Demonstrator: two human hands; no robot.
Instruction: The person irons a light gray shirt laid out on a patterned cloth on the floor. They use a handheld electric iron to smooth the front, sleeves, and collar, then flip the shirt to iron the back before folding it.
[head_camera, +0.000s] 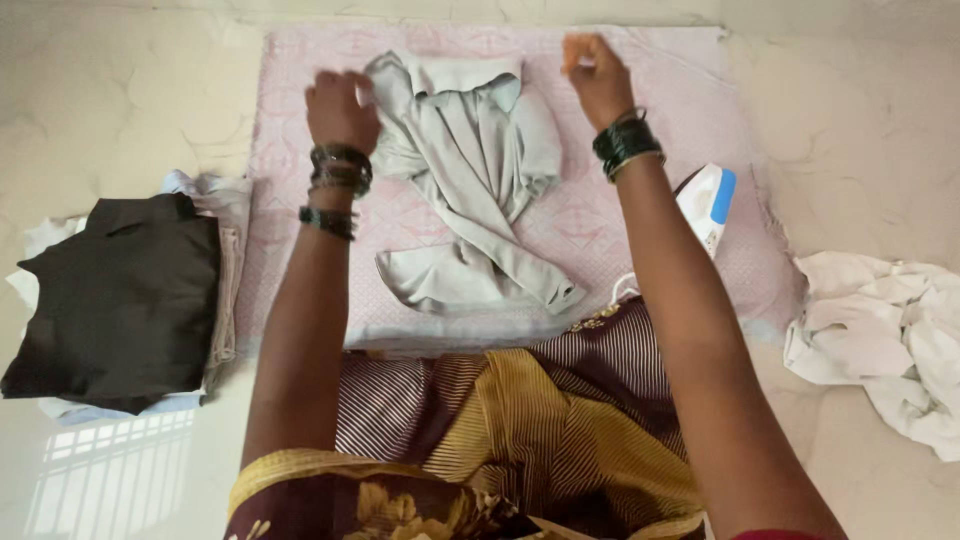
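Fingers (352, 92) of the left hand (338, 108) curled tight, pinching the left shoulder edge of a grey shirt (470, 170). Fingers (578, 62) of the right hand (597, 78) likewise bunched into a narrow pinch, but raised just to the right of the shirt's collar; cannot tell whether any cloth caught between them. Both hands at the far end of the shirt, on either side of the collar, knuckles toward the camera.

Grey shirt lying crumpled in the middle of a pale pink patterned cloth (700, 110), collar away from the body, fabric twisted and folded over itself, 1 sleeve trailing down toward the lap and ending near the cloth's near edge. Pink cloth spread flat on a pale marble floor (130, 100).

Dark bangles stacked on both wrists, 2 groups on the left forearm.

White and blue clothes iron (708, 205) resting on the pink cloth's right part, just beside the right forearm and partly hidden behind it.

Stack of folded garments (120, 300) on the floor at left, a black one on top, lighter pieces beneath. Heap of rumpled white cloth (880, 340) on the floor at right, well apart from the shirt.

Striped maroon and gold sari (520, 420) across the lap at the bottom.
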